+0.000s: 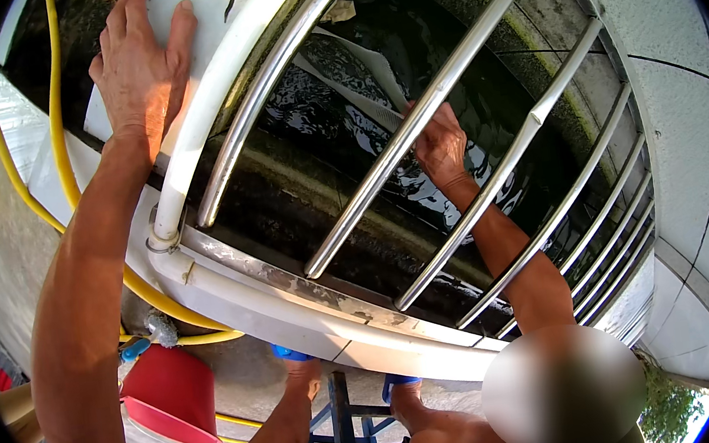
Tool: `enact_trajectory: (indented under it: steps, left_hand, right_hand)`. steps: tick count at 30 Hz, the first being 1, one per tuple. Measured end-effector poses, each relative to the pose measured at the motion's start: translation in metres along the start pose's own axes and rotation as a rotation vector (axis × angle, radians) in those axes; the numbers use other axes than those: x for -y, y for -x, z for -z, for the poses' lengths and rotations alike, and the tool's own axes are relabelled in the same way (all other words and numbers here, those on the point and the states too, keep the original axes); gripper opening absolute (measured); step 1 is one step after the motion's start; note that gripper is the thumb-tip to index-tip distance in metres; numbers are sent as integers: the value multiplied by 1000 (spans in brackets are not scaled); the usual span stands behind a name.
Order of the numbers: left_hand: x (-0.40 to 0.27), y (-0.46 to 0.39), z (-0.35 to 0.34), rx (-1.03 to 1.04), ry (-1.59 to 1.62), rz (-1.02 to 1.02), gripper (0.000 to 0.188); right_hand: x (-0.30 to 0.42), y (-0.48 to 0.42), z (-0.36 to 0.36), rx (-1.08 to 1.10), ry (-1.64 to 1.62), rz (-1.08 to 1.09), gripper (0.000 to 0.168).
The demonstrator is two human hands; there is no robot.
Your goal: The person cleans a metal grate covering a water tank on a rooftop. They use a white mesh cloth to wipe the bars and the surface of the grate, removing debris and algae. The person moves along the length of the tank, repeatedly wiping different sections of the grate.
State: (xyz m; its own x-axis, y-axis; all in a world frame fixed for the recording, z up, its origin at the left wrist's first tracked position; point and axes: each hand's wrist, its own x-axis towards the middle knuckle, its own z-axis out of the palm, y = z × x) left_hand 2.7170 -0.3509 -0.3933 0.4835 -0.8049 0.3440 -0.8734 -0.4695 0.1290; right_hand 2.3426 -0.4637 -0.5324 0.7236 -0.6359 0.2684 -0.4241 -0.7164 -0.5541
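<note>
My left hand (138, 75) lies palm down on a white ledge (206, 15), with the thumb apart from the fingers and nothing held. My right arm passes between the stainless steel bars (443, 80) of a grille. Below them, my right hand (441, 146) grips the near end of a pale mesh net (368, 56) at the surface of dark water (344, 131). A bar covers part of that grip and of the net. A white plastic pipe (314, 324) runs along the near edge of the tank and bends up beside my left wrist.
A yellow hose (60, 143) loops at the left. On the floor, a red bucket (174, 393) lies tilted near a scrubbing brush (160, 329). A blue metal stool frame (340, 413) stands between my legs. A dry leaf (340, 10) is at the water. Pale tiles (666, 22) border the right.
</note>
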Motion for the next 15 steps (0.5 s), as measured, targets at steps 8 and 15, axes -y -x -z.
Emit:
enact_trajectory:
  steps: [8,15]
  left_hand:
    - [4,-2,-7,-8,-32,10,64]
    - [-2,-4,0,45,-67,86,63]
  right_hand:
    - [18,2,42,-31,39,-100,21]
    - [30,67,89,-171,396,-770,17]
